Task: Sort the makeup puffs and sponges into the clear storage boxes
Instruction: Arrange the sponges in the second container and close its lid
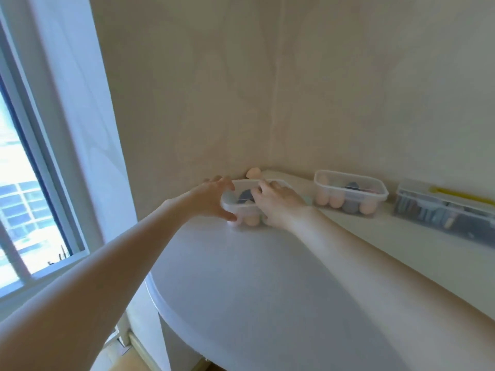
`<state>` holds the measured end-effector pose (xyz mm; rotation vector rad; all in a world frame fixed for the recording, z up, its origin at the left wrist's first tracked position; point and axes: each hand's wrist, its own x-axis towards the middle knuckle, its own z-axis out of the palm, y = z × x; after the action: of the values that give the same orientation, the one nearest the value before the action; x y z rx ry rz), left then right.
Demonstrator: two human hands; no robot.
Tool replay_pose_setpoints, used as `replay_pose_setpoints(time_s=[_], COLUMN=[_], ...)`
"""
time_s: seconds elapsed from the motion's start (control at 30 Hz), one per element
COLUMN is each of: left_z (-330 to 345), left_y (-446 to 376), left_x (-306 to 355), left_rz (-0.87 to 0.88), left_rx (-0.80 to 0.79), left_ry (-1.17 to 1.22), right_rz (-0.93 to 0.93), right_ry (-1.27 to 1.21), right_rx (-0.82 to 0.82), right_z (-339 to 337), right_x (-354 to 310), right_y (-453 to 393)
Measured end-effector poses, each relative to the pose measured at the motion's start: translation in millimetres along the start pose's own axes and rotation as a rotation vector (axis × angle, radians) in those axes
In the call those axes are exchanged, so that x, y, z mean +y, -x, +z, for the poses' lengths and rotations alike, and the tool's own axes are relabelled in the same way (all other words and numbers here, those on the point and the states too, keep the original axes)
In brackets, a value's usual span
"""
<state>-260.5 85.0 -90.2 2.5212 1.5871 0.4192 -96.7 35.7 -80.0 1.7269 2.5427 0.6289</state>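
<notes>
Clear storage box (242, 207) gripped by both hands, left (214, 198), right (276, 203)

— What colours do we see in the clear box (242, 208) at centre frame?
— We see peach sponges (251, 220) low down, a dark blue-grey one (245, 195) above.
— And the second clear box (351, 192) to its right?
— Peach again, with blue-grey. We see a yellow strip (460, 197) on the far-right container (442, 210).
— The bench (267, 277)?
— Pale grey-white; the wall (267, 89) plain beige.
</notes>
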Motion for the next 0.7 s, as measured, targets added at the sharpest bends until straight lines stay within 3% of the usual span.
replay_pose_setpoints(time_s=[0.1, 0.23, 0.3, 0.37, 0.7], left_z=[-7, -2, 2, 3, -6], left_y=[-5, -11, -14, -18, -21], left_x=[-15, -9, -7, -7, 16], left_rz=[-0.001, 0.181, 0.228, 0.216, 0.154], left_rx=[0.033, 0.126, 0.154, 0.159, 0.153], left_ry=[-0.190, -0.364, -0.424, -0.472, -0.596], right_rz=[-0.014, -0.035, -0.071, -0.094, -0.030], right_ry=[0.097, 0.085, 0.092, 0.069, 0.163], right_rx=[0.000, 0.049, 0.189, 0.285, 0.424], right_z=[1, 11, 17, 27, 41], right_x=[-5, -19, -25, -23, -30], right_y=[-17, -39, -46, -54, -52])
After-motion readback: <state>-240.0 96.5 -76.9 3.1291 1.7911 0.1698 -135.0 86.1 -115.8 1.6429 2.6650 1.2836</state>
